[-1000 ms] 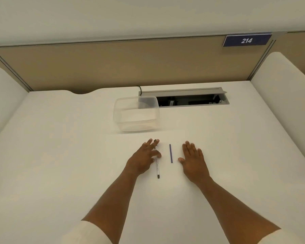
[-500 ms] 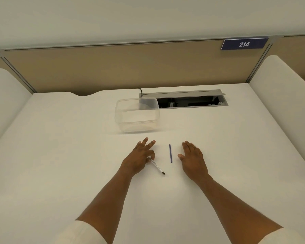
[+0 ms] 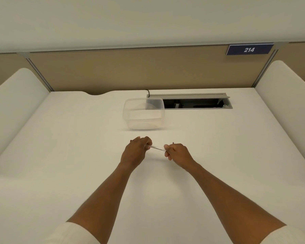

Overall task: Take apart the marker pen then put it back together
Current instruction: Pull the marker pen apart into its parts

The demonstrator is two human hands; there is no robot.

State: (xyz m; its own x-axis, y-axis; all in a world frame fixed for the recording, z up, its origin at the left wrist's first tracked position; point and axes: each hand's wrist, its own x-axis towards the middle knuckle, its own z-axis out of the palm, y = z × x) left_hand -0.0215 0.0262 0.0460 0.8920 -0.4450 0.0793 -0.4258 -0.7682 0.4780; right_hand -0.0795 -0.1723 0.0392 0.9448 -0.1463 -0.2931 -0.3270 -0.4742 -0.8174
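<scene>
Left hand (image 3: 136,150) and right hand (image 3: 176,152) each pinching an end of the marker pen (image 3: 155,148), mid-tabletop (image 3: 77,155), clear container (image 3: 143,113) nearer far edge

Office cubicle: partition panels (image 3: 130,71), desk cable hatch (image 3: 195,103), number plate (image 3: 249,49).

Both forearms reached up from the bottom edge, bare below pale rolled sleeves, and converged toward the centre. The left forearm ran toward one o'clock, the right toward eleven o'clock. The left hand (image 3: 136,150) lay back-up, its fingers curled and its fingertips pointing to three o'clock, pinching one end of the marker pen (image 3: 155,148). The right hand (image 3: 177,152) sat at three o'clock of the left, near it but apart, with knuckles curled under and thumb pressed against the pen's other end. Both wrists were roughly straight and held at about the same height.
</scene>
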